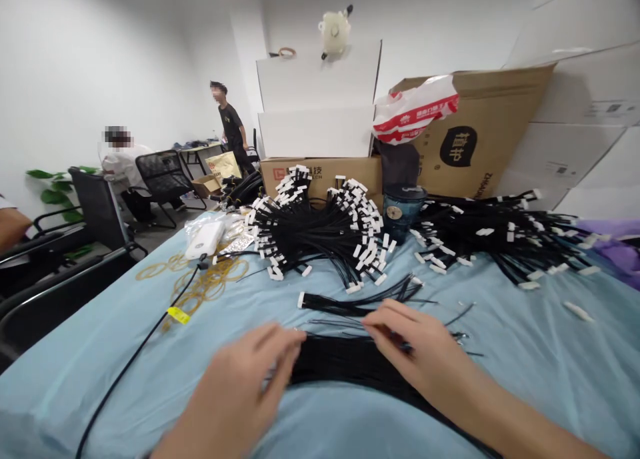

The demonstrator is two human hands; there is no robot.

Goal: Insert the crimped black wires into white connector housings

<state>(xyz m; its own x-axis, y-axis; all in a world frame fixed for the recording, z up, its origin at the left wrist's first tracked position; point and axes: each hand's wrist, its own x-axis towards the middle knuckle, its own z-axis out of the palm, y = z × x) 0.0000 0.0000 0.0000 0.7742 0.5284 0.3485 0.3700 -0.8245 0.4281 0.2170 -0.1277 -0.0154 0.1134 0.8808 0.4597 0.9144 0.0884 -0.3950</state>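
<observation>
A thick bundle of loose black wires [345, 360] lies on the blue cloth right in front of me. At its left end, my left hand [240, 372] is closed, thumb and index finger pinched on a black wire; the exact grip is partly hidden. My right hand [417, 345] reaches over the bundle from the right, its fingertips pinched on a thin black wire. Just beyond both hands lies a short wire harness [345, 305] with a white connector [301, 300] at its left end and loose wire tips at its right.
Behind stand a big round pile of black cables with white connectors [320, 229] and another cable pile [490, 239]. A dark blue cup [400, 212] is between them. At left lie rubber bands [210, 282], a white device [205, 239] and its black cord [145, 342]. Cardboard boxes [325, 172] line the back.
</observation>
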